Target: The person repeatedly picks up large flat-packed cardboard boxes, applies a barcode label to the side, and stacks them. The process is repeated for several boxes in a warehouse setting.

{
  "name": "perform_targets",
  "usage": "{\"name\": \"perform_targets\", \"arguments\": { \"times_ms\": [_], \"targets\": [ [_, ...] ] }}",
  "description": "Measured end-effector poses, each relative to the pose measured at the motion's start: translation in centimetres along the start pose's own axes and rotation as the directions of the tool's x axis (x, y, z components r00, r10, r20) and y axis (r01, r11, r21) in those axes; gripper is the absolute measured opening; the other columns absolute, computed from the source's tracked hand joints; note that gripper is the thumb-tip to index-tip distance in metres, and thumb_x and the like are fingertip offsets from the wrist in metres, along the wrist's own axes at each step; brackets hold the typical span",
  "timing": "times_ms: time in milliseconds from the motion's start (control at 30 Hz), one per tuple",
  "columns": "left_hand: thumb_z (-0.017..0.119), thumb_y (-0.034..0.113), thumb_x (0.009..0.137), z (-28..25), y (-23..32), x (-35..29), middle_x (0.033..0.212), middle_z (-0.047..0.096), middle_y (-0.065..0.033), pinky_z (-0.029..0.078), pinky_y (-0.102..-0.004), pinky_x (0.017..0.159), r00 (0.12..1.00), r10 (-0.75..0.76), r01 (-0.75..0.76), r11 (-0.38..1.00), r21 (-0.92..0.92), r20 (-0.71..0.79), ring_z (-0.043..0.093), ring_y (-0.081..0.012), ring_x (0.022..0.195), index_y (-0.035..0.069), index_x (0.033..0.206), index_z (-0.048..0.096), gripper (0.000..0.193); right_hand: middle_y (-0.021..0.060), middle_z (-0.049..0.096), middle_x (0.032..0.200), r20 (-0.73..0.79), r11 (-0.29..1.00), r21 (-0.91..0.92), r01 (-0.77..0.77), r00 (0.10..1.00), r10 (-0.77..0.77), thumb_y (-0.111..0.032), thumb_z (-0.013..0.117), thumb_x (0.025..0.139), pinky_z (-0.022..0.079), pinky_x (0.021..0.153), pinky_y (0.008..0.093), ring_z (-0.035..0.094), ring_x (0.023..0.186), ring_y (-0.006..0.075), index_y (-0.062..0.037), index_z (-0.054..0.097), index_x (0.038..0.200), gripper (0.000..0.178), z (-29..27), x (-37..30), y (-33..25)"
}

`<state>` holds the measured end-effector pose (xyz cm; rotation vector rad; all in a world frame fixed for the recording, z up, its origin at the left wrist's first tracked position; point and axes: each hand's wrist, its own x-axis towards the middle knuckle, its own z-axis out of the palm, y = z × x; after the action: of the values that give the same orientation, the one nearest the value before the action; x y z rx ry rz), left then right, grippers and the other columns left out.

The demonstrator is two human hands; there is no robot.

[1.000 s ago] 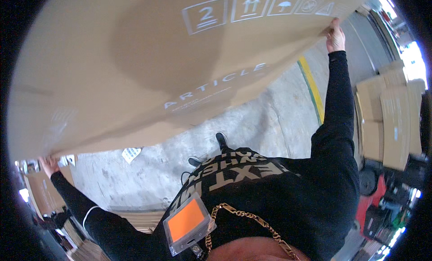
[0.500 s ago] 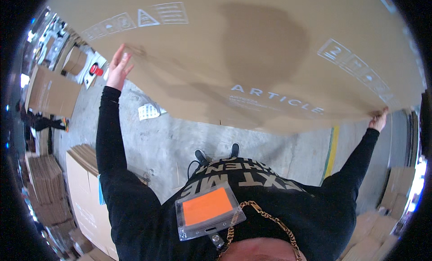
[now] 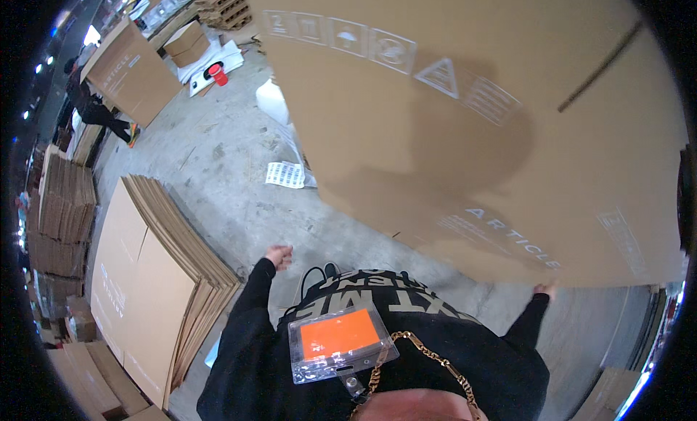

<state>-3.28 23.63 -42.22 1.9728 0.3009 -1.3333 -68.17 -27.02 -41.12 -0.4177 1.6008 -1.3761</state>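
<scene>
A very large brown cardboard box (image 3: 377,138) with white printed symbols and lettering fills the upper right of the view, and a head-shaped shadow falls across it. At its lower edge, towards the right, my right hand (image 3: 546,289) grips the cardboard; part of the fingers is hidden by the board. My left hand (image 3: 279,257) is off the box, over the concrete floor in front of my body. Its fingers are curled in, and nothing shows in them. Nearest to that arm stands a leaning stack of flattened cardboard boxes (image 3: 138,268).
Sheets of printed labels (image 3: 285,174) lie on the concrete floor (image 3: 232,131) by the box. At the far left a person (image 3: 94,109) stands behind another carton (image 3: 134,72). A red container (image 3: 218,75), wooden pallets (image 3: 221,6) and more stacked cardboard (image 3: 65,210) are around.
My left hand has let go of the box's left side and dropped towards my body. The view has turned left, showing more of the cardboard stack. My right hand stays at the lower edge.
</scene>
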Motion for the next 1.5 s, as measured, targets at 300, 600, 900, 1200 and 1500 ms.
{"name": "perform_targets", "arguments": {
  "times_ms": [300,600,900,1200,1500],
  "targets": [
    [0.065,0.037,0.086,-11.6,9.3,5.2,0.073,0.06,0.0015,0.039,-0.0226,0.042,0.786,0.58,-0.59,0.807,0.018,-0.214,0.054,-0.0067,0.056,0.005,0.102,0.063,0.035,0.0103,0.052,0.118,0.556,0.956,-0.294,-0.022,0.809,0.19,-0.041,0.067,0.085,0.046,0.085,0.0415,0.054,0.1,0.0235,-0.0064,0.039,0.135,0.066,23.3,-26.9,19.1],
    [0.059,0.041,0.091,-5.5,37.0,7.6,0.137,0.043,-0.0199,0.036,-0.0393,0.104,0.14,0.988,-0.99,0.142,0.017,-0.066,0.041,-0.0272,0.128,0.003,0.138,0.033,0.066,0.0099,0.043,0.121,0.426,0.969,-0.244,-0.02,0.896,0.126,-0.05,0.068,0.081,0.048,0.08,0.0477,0.049,0.092,0.0221,-0.004,0.043,0.127,0.069,26.0,-28.0,14.9],
    [0.037,0.055,0.096,1.4,40.7,12.7,0.111,0.061,-0.0187,0.04,-0.0377,0.095,0.224,0.975,-0.964,0.223,0.145,-0.008,0.056,-0.0298,0.105,-0.004,0.118,0.054,0.065,0.012,0.019,0.151,0.23,0.99,-0.14,-0.023,0.972,0.055,-0.047,0.065,0.084,0.033,0.094,0.0645,0.025,0.136,0.0343,-0.0178,0.005,0.147,0.092,26.8,-29.2,15.4],
    [0.039,0.053,0.096,-0.6,41.7,12.8,0.111,0.062,-0.0147,0.04,-0.0362,0.093,0.237,0.961,-0.971,0.237,0.019,0.138,0.055,-0.0239,0.104,-0.001,0.117,0.055,0.06,0.0096,0.026,0.15,0.125,0.996,-0.085,-0.027,0.991,0.037,-0.046,0.058,0.089,0.032,0.096,0.0611,0.03,0.135,0.0303,-0.0236,0.002,0.148,0.085,29.9,-31.6,15.7],
    [0.052,0.039,0.096,-3.2,43.0,13.0,0.095,0.06,-0.0041,0.042,-0.0296,0.083,0.314,0.867,-0.922,0.375,-0.094,0.387,0.052,-0.0123,0.089,0.0,0.099,0.056,0.039,0.019,0.035,0.141,-0.031,0.999,-0.044,0.022,0.999,-0.023,-0.051,0.065,0.083,0.042,0.095,0.0506,0.042,0.123,0.0328,-0.0111,0.006,0.149,0.096,32.2,-37.1,17.9]
  ]
}}
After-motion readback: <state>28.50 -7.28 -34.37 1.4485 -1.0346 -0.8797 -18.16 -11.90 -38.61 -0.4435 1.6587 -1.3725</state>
